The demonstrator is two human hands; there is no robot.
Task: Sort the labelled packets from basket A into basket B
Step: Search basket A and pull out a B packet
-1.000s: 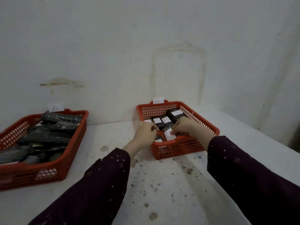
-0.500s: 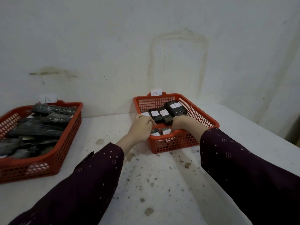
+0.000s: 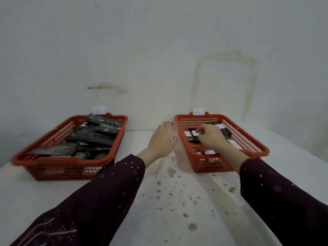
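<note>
I am looking down at a white speckled table (image 3: pixel 177 201) with two red baskets on it, both standing against a stained white wall (image 3: pixel 159 50). The left basket (image 3: pixel 67 166) is sitting well apart from the right basket (image 3: pixel 213 164), and each has a small white tag on its far rim; the lettering is too blurred for me to read. The left basket is holding a loose pile of dark packets (image 3: pixel 92 139), lying at different angles on top of one another. The right basket is holding smaller dark packets with white labels (image 3: pixel 192 134), lying flat in rows near its far end, with a couple more (image 3: pixel 206 151) near its front wall.

My left hand (image 3: pixel 163 139) is hovering over the bare table between the two baskets, just beside the left wall of the right basket. Its fingers are loosely spread and curled, gripping nothing. My right hand (image 3: pixel 211 137) is reaching inside the right basket, over the labelled packets. Its thumb and forefinger are pinching together just above a white label, with the other fingers curled in; I cannot tell whether they are actually holding a packet or only touching it. Both forearms are covered by dark dotted sleeves (image 3: pixel 284 201).
</note>
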